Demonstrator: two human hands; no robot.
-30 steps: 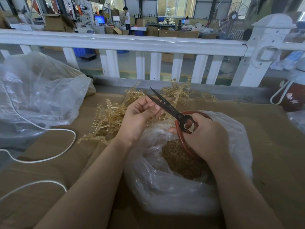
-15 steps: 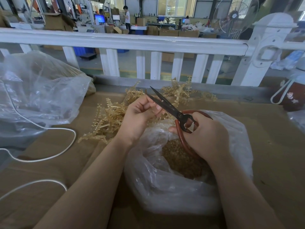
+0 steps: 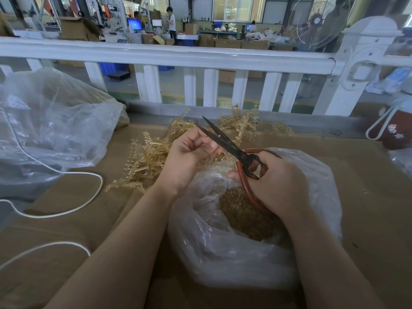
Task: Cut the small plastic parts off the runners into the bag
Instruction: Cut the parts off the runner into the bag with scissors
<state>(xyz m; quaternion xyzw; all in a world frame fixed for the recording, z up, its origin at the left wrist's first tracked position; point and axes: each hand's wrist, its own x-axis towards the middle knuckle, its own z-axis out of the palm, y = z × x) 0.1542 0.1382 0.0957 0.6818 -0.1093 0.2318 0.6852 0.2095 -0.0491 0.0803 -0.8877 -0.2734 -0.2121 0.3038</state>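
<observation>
no legible text, labels, brands or numbers anywhere. lit blue monitor (image 3: 134,24) far back in the hall too small and blurred to read. pale flower and star marks on dark red container (image 3: 396,132) at right edge, pattern only, no lettering. cardboard boxes (image 3: 77,27) unmarked as far as visible.

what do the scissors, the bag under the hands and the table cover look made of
Scissors: dark, dull metal blades, probably steel; the loop handles look coated in matte reddish-brown rubber or plastic.
Bag: thin clear plastic film, glossy and crinkled, with its contents showing through.
Table cover: flat brown matte sheet, likely cardboard.
</observation>
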